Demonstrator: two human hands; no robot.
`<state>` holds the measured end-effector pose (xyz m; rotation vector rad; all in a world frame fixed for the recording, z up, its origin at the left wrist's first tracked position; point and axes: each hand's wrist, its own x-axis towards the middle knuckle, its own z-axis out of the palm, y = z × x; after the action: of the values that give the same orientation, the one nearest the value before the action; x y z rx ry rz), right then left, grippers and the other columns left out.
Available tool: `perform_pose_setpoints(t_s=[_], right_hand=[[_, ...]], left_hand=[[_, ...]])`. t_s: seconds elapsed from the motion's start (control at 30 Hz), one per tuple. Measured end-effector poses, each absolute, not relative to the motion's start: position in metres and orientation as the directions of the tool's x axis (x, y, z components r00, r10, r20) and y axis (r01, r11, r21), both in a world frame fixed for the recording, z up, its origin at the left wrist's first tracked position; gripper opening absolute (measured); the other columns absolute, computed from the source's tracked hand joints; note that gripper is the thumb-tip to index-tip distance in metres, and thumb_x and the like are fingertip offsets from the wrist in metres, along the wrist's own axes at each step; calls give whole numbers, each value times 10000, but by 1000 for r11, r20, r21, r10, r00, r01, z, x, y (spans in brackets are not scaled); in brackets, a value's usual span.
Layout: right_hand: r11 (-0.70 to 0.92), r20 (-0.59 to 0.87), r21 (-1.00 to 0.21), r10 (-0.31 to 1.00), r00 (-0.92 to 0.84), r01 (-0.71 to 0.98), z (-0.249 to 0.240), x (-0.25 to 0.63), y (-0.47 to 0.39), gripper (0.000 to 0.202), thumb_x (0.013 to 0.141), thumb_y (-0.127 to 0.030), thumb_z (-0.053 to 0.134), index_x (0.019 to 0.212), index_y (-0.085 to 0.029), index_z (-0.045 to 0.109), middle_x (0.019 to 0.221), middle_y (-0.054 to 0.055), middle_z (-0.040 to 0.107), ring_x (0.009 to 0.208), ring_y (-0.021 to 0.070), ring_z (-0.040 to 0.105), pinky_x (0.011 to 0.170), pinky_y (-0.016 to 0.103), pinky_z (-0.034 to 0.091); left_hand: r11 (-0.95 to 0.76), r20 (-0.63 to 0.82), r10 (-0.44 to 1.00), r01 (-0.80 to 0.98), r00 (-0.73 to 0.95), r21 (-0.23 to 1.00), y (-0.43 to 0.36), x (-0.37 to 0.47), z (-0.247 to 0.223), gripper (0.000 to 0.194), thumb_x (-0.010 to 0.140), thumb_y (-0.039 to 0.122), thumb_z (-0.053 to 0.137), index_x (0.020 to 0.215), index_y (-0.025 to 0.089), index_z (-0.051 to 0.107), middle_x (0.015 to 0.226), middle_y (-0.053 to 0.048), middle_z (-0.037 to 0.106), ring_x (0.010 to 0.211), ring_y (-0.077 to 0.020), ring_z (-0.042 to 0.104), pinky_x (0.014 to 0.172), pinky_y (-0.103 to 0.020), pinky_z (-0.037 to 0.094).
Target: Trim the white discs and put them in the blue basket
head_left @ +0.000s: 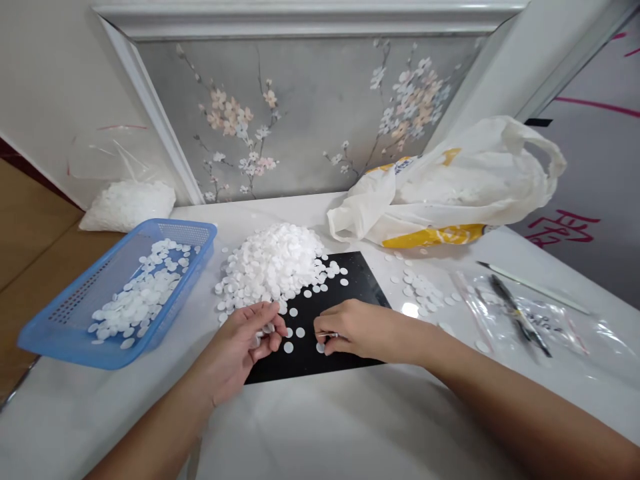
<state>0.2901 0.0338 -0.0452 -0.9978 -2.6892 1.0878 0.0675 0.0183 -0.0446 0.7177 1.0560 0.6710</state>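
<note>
A big heap of white discs [280,260] lies on the white table, partly over a black mat [357,287]. My left hand [253,333] is curled over the mat's left part, with several white discs held in its fingers. To its right, my right hand [345,330] reaches down to the mat, fingers bent and pinched at a white disc [321,347]; whether the disc is lifted is unclear. Between the hands a few loose discs [300,332] lie flat on the mat.
A blue basket [35,337] with white discs stands at left, a filled clear bag [130,205] behind it. A white plastic bag [450,187] lies at back right. Scattered discs [423,290], a black pen [520,317], a white stick [535,287] and clear bags lie at right.
</note>
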Motion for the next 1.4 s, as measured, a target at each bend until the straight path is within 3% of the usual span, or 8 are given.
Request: perform_pose_setpoints(t_s=[0.13,0.23,0.4,0.6,0.77,1.0,1.2,1.4], right_hand=[[665,-136,-527,549,-825,529,-42,287,34,61,838,-125,587,780,-135,599,766,28,616,652,114,546,589,212,369],[718,-183,-448,510,-841,533,-39,287,34,37,840,-116,571,828,-130,603,764,28,611,650,120,545,575,218,354],[837,-225,-287,413,-882,465,-34,285,29,51,874,-124,540,844,-130,581,765,26,595,659,132,533,560,244,321],[778,-291,-303,474,-831,550,-33,279,29,62,853,-94,535,871,-113,590,783,38,597,664,136,548,553,246,321],[615,-244,-495,579,-778,613,-39,285,33,119,887,-161,502,871,-137,617,741,30,624,661,125,564,569,215,343],[667,-244,-516,487,-839,537,-32,287,28,97,903,-180,527,917,-140,615,778,38,656,669,132,583,562,223,333],[828,-249,-266,435,-865,493,-27,281,20,93,893,-123,496,842,-149,570,746,23,637,625,147,578,530,269,282],[856,-223,-211,428,-876,472,-33,278,19,157,909,-216,489,784,-142,548,698,35,621,585,160,562,516,269,290]], left_hand=[[590,-526,762,-70,377,805,16,69,-44,531,845,502,531,521,143,311,467,55,288,387,-24,243,372,-177,110],[579,-525,757,-28,389,815,14,72,-46,446,867,516,487,620,146,456,454,82,212,380,-35,189,398,-196,134],[565,-525,750,23,403,825,12,73,-52,277,874,404,516,992,161,576,572,35,466,432,-47,277,428,-200,144],[467,-518,776,225,359,855,12,73,-51,304,846,427,512,971,172,621,515,81,217,445,-73,163,436,-222,127],[-11,-337,875,711,347,703,4,87,-52,202,768,358,617,908,231,686,522,51,387,504,-109,361,524,-235,218],[-254,-239,863,792,444,555,-2,96,-54,134,842,287,549,852,254,678,793,8,678,711,-171,582,583,-248,269],[-116,-230,896,700,380,705,3,89,-53,263,908,286,408,911,229,665,703,1,643,635,-141,543,587,-246,297],[459,-470,828,113,305,881,8,81,-47,393,868,488,466,961,137,617,494,38,469,388,-51,275,421,-190,188]])
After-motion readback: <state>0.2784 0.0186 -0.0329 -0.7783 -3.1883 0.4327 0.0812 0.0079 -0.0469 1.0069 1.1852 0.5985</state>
